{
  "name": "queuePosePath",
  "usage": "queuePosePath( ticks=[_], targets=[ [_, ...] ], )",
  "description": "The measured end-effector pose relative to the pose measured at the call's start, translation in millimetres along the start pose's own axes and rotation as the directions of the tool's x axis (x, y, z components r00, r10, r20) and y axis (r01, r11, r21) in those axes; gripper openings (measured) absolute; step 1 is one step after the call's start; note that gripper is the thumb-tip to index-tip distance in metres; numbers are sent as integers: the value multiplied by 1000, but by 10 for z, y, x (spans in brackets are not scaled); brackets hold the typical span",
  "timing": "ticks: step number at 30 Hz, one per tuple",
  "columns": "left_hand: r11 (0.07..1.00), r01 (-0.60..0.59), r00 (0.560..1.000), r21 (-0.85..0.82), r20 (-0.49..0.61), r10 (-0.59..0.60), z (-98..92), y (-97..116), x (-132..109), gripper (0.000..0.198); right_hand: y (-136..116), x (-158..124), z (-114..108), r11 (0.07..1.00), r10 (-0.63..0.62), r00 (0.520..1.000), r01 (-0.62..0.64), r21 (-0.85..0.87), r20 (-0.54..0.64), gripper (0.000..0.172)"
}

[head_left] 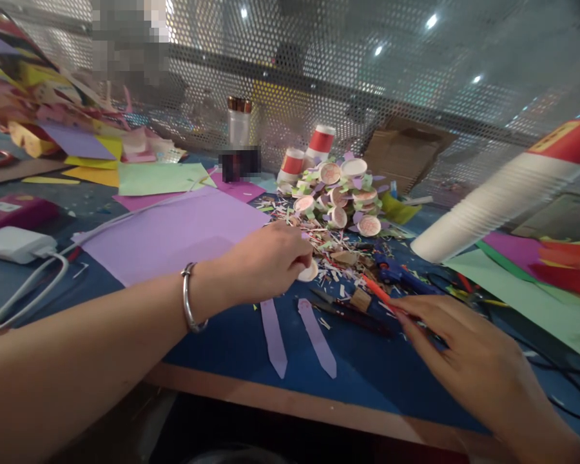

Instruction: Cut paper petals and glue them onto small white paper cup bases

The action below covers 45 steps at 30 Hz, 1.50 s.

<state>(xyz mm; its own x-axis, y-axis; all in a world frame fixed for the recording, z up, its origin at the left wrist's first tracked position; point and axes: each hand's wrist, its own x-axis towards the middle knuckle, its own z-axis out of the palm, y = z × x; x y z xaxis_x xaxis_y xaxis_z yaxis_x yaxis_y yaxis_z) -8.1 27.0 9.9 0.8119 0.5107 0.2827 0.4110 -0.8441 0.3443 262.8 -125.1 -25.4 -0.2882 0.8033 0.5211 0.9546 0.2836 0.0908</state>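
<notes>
My left hand (275, 261), with a silver bangle at the wrist, is closed with its fingertips on a small round white paper piece (309, 270); the fingers partly cover it. In my right hand (464, 348), an orange-red pen (377, 290) is pinched between thumb and fingers, its tip pointing left. Two purple paper strips (318, 338) with pointed ends lie below my left hand, near the table's front edge. Black scissors (350, 312) rest between the hands, beside a small brown block (360, 299).
Behind the hands, paper scraps (328, 245) surround a heap of round paper pieces (338, 193). A blue glue gun (406, 276) lies right of them. A long stack of paper cups (493, 200) leans at right. Purple sheet (174, 232), white charger (17, 243) and cables are at left.
</notes>
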Motion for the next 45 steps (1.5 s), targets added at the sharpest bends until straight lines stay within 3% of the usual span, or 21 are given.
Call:
queuePosePath(
  ticks=[6,11,15,22,28,31,34,37,39,41,43,45],
  targets=[
    [1000,8,997,-23,75,-7,11,-11,-4,21,-199,182,-23,985,-116,984,96,146,137,19],
    [1000,-28,994,14,110,26,46,64,-45,14,-268,318,42,979,-165,958,131,154,236,19],
    [998,-33,985,54,169,23,61,121,-80,21,-291,370,64,977,-175,954,138,162,244,18],
    [998,-33,978,61,207,20,43,200,-114,28,-274,388,32,963,-28,969,-40,267,247,11],
    [998,-56,969,16,241,51,45,234,-117,28,-249,342,-4,888,166,967,-232,396,194,11],
    [996,-18,956,-87,289,43,15,216,-85,17,-225,244,7,757,319,902,-427,495,291,16],
    [959,78,939,-274,344,22,-16,179,-54,8,-238,131,34,482,451,791,-606,632,415,25],
    [883,171,959,-438,281,-46,7,125,-31,13,-330,64,47,208,544,699,-648,733,464,26],
    [783,226,968,-579,226,-112,54,89,-18,14,-420,58,41,64,578,652,-636,769,491,25],
    [615,298,954,-730,231,-188,101,67,-4,12,-509,70,31,-43,618,610,-604,796,496,24],
    [442,366,926,-819,271,-263,124,69,12,12,-578,82,27,-108,657,556,-599,794,508,22],
    [336,400,899,-852,294,-325,117,87,28,6,-625,80,30,-122,697,514,-602,789,500,28]
  ],
)
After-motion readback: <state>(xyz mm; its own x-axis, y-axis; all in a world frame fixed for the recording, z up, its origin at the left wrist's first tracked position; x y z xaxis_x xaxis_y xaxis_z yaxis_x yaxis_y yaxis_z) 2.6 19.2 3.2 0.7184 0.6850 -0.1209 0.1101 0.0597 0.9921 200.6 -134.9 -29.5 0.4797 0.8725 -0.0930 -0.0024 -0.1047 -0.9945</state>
